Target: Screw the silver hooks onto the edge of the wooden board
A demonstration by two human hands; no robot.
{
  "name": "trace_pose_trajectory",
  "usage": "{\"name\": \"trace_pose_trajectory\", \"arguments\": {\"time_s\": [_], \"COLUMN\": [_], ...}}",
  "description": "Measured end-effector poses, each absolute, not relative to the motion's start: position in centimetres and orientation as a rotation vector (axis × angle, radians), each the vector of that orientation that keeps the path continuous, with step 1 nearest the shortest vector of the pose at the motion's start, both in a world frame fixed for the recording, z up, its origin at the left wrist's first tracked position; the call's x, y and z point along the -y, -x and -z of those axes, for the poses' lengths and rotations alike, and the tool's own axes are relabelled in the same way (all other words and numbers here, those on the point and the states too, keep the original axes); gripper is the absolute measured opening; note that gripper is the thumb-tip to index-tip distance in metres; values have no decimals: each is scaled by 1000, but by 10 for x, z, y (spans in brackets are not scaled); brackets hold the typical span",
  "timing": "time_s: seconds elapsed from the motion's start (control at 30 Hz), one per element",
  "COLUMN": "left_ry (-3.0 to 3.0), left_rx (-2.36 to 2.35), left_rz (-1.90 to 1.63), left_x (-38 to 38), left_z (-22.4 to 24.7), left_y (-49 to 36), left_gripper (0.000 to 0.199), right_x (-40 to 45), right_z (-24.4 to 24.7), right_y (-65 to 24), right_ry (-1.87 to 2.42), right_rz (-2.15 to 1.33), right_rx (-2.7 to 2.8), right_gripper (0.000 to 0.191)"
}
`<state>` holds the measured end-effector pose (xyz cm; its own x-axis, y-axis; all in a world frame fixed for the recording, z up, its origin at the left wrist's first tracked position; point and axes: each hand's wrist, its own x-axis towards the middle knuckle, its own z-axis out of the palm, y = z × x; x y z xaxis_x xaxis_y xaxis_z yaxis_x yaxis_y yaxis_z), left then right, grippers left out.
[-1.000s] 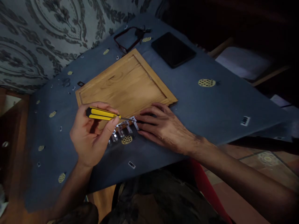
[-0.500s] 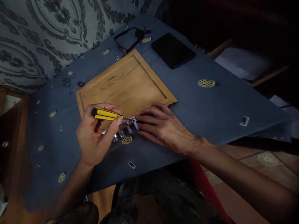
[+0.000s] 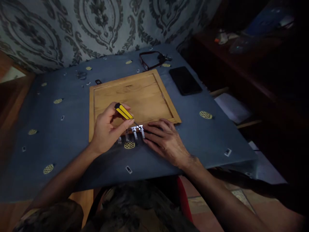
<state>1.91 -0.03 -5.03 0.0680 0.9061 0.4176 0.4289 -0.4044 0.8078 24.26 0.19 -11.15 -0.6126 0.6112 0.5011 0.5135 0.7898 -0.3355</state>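
My left hand (image 3: 106, 130) is closed around the yellow and black handle of a screwdriver (image 3: 123, 111). Its thin shaft slants down to the right, and the tip meets a shiny metal hook (image 3: 142, 131) at the near edge of a framed wooden board (image 3: 135, 93). Several similar hooks (image 3: 135, 133) stand in a row along that edge, some partly behind my left fingers. Beside the rightmost hook lies my right hand (image 3: 166, 141), fingers stretched out over the board's edge and touching the hook's side. Whether its fingertips pinch anything is not visible.
The board lies on a table with a blue patterned cloth (image 3: 72, 141). Behind it are eyeglasses (image 3: 145, 62), keys (image 3: 164, 58) and a small dark loop (image 3: 98, 82). A black tablet or phone (image 3: 185, 80) lies to the right. A patterned wall covering (image 3: 101, 29) borders the far side.
My head view has tilted up and turned, so the table appears shifted. The screwdriver is now held more steeply, its tip still at the rightmost hook. My right hand stays beside it.
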Motion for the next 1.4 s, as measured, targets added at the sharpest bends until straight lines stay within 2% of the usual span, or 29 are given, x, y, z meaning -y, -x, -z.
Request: {"name": "trace_pose_trajectory", "arguments": {"time_s": [0.23, 0.5, 0.93, 1.07, 1.4], "left_ry": [-1948, -1962, -2158, -2027, -2119], "left_rx": [-1334, -1260, -1009, -970, -1114], "left_rz": [-1230, -1272, -1248, -1311, -1251], "left_x": [4, -2, -11, -14, -13], "left_z": [57, 56, 56, 63, 56], "left_y": [-15, -17, -7, -13, -22], "left_gripper": [21, 11, 23, 11, 9], "right_x": [-1, -3, -7, -9, -7], "right_z": [111, 109, 113, 116, 117], "right_y": [-243, -243, -240, -240, -242], "right_ry": [846, 817, 761, 746, 770], "right_rz": [-248, -204, -209, -170, -174], "right_rx": [2381, 2404, 2401, 2401, 2400], "right_gripper": [24, 17, 18, 20, 18]}}
